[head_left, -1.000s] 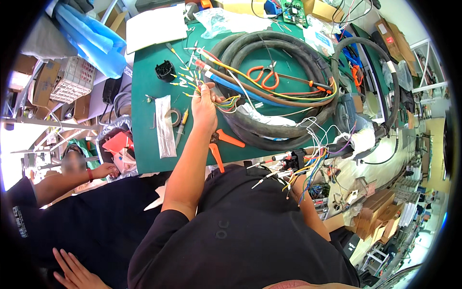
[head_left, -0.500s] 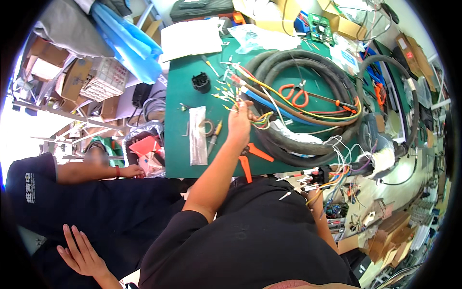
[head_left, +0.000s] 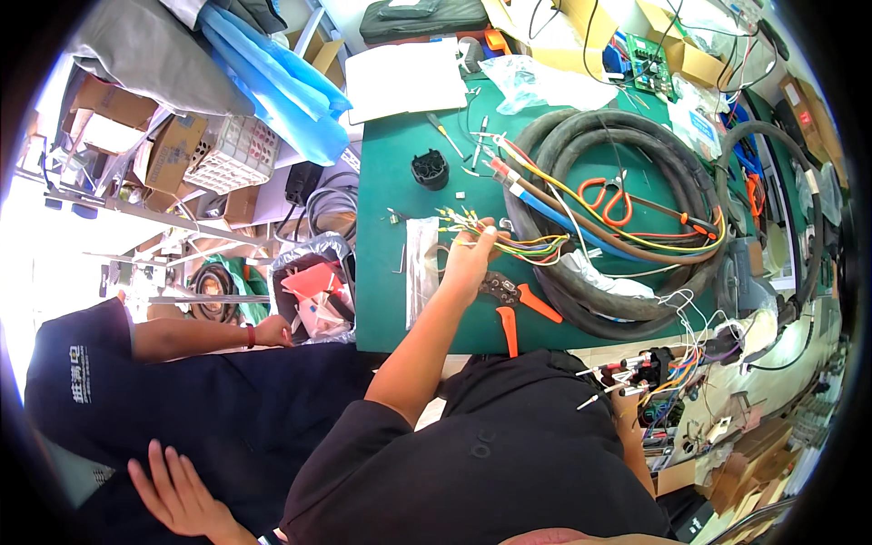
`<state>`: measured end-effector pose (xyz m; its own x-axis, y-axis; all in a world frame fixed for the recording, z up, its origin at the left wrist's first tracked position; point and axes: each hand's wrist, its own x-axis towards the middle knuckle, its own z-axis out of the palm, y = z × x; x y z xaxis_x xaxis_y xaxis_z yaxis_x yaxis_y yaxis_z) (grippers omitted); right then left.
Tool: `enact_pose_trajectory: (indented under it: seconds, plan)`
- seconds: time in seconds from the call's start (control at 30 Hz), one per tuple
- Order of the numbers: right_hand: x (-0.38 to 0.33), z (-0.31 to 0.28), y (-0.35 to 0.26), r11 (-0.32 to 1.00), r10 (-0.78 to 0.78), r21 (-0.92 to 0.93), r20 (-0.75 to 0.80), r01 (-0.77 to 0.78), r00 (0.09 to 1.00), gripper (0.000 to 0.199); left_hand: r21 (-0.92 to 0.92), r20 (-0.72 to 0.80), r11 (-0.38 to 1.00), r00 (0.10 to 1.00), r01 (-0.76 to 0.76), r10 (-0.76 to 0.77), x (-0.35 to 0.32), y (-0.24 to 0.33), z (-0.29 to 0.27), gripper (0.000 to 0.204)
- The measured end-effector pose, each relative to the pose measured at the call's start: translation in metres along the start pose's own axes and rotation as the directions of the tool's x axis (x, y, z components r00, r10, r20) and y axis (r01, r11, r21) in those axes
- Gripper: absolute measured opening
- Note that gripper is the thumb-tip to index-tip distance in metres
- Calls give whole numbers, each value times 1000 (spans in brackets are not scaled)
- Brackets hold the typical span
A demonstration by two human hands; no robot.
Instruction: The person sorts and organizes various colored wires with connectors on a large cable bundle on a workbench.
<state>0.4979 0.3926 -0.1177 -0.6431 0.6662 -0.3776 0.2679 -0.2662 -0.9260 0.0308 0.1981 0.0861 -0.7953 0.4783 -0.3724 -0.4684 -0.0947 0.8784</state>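
Note:
My left hand [head_left: 472,259] is closed around a bundle of thin coloured wires [head_left: 527,249], whose bare metal-tipped ends fan out past the fingers. Just nearer me lies a crimping tool [head_left: 522,298] with orange handles. Beyond the table's near right edge, my right hand [head_left: 627,407] grips a black connector [head_left: 650,369] from below, its fingers partly hidden. White-sleeved leads and coloured wires stick out of that connector. The thin wires run toward a thick black cable coil [head_left: 568,145] on the green table [head_left: 400,127].
Red-handled scissors [head_left: 610,202] and an orange-black screwdriver [head_left: 698,227] lie inside the coil. A black round connector shell [head_left: 430,170], a plastic bag [head_left: 421,268] and white paper [head_left: 404,80] rest leftward. At left sits another person, with a hand [head_left: 186,495] visible, beside a lined bin [head_left: 313,295].
My left hand has drawn the wire bundle left and toward me, so more of the crimping tool shows. The whole view has shifted. My right hand keeps its hold on the connector.

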Motion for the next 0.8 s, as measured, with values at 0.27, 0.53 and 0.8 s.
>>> enact_pose_trajectory:
  seconds: [0.27,0.53,0.8]
  plan:
    - [-59,23,-54,800,224,-470,-342,-372,913,30,399,434,917,881,2,-191,6,119,-64,31]
    - [-61,64,-97,655,251,-594,-411,-467,876,32,781,-28,586,926,-215,376,167,132,-114,50]
    - [-59,90,-117,567,291,-635,-441,-524,849,34,962,-58,271,961,-18,272,272,141,-121,80]
